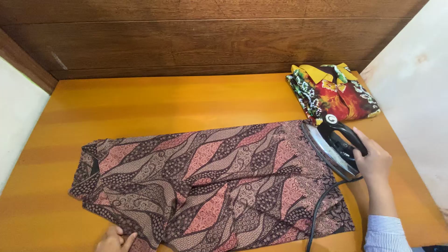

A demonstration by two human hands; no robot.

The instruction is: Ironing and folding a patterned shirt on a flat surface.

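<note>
I'm watching the right hand point(373, 161) wrapping its fingers around the black handle of an electric iron point(332, 147), closed firmly on the grip. The iron is tipping onto its side at the right edge of the batik shirt point(210, 182), its metal soleplate facing left and up rather than lying flat, which looks to me like a way of keeping heat off the cloth for now. Its black cord point(319, 210) is trailing down across the shirt's lower right part toward the near edge.

The left hand point(114, 240) is sitting at the bottom of the view on the shirt's near hem; only its top is showing, fingers seemingly pressing together on the fabric, likely to hold it taut, though I cannot tell whether it is pinching. The brown-and-pink patterned shirt is lying spread across the middle of the surface, collar end to the left, with loose folds running through its lower half.

Well apart, in the far right corner, a folded shirt point(333, 91) in red, green and yellow is resting out of the way. The orange wooden tabletop point(163, 102) is meeting dark wood panelling point(210, 37) behind and pale walls at both sides.
</note>
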